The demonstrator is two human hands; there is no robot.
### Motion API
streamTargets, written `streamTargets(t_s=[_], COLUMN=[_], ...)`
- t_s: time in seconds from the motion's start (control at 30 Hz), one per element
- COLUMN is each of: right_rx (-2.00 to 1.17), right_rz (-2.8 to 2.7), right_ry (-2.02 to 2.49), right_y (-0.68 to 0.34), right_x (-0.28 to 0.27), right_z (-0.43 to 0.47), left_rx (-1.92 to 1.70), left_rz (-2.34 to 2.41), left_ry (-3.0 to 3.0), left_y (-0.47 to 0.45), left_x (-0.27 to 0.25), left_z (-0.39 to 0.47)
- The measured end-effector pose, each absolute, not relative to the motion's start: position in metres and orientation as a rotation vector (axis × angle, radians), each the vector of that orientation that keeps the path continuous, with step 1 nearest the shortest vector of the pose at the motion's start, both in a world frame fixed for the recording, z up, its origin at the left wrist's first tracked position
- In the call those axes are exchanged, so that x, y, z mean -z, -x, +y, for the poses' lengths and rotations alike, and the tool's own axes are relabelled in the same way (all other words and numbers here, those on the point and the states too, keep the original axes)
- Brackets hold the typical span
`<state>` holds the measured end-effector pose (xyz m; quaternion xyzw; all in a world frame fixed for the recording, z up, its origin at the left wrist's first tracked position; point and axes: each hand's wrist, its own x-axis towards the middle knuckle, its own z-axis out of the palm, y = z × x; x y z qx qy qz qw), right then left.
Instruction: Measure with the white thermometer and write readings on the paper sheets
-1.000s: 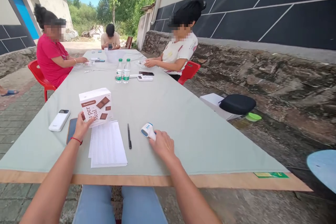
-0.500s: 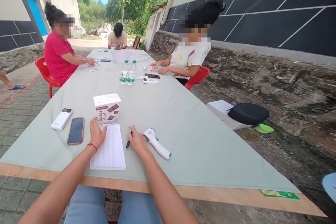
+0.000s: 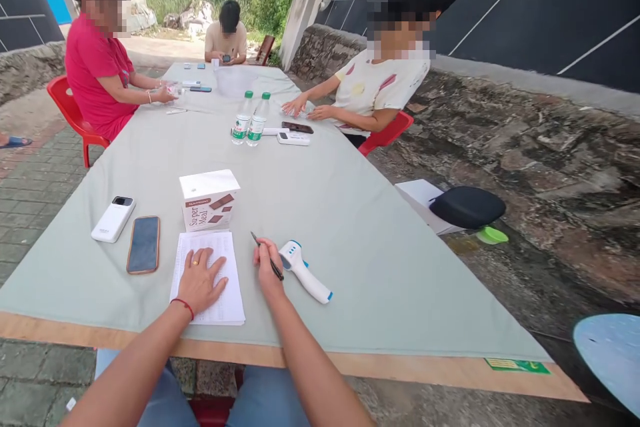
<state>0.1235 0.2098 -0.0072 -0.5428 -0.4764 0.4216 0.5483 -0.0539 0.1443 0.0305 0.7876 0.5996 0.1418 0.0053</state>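
Observation:
My left hand [image 3: 203, 280] lies flat with spread fingers on a stack of printed paper sheets [image 3: 227, 303]. In my right hand [image 3: 270, 270] a black pen [image 3: 256, 239] is gripped, its upper end pointing away from me to the left. Just right of that hand lies a white infrared thermometer [image 3: 311, 280] with blue trim. A white and brown "Su-per Meal" box [image 3: 210, 203] stands at the far edge of the sheets. Left of the papers are a smartphone [image 3: 143, 245] in a brown case and a white power bank [image 3: 113, 219].
Two green-capped water bottles [image 3: 250, 121] stand mid-table, near another phone [image 3: 297, 127] and a white power bank [image 3: 293, 139]. Three people sit around the table [image 3: 380, 287]. A black case [image 3: 467, 207] lies on a white box to the right.
My left hand has moved from beside the box onto the sheets and flattened. My right hand has picked the pen up off the table. The camera view has tilted down slightly.

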Motion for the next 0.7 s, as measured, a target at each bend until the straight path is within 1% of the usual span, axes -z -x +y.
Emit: streamTargets(t_s=[0.17,0.33,0.47,0.7], right_rx=[-1.126,-1.161,-1.253,-1.200], right_rz=[-1.038,-0.960,-1.018,-1.068], right_ry=[1.235,1.254,1.232,1.327], right_y=[-0.129,-0.116,-0.099,-0.097], right_x=[0.004,-0.005,-0.010,0.000], right_z=[0.207,0.208,0.205,0.198], left_rx=[-0.483,-0.510,-0.524,-0.493], left_rz=[1.855,1.800,1.763,1.739], left_ry=[-2.433,-2.398,-2.350,-2.307], left_y=[0.052,0.051,0.049,0.046], left_x=[-0.030,-0.030,-0.032,-0.034], left_z=[0.143,0.142,0.142,0.140])
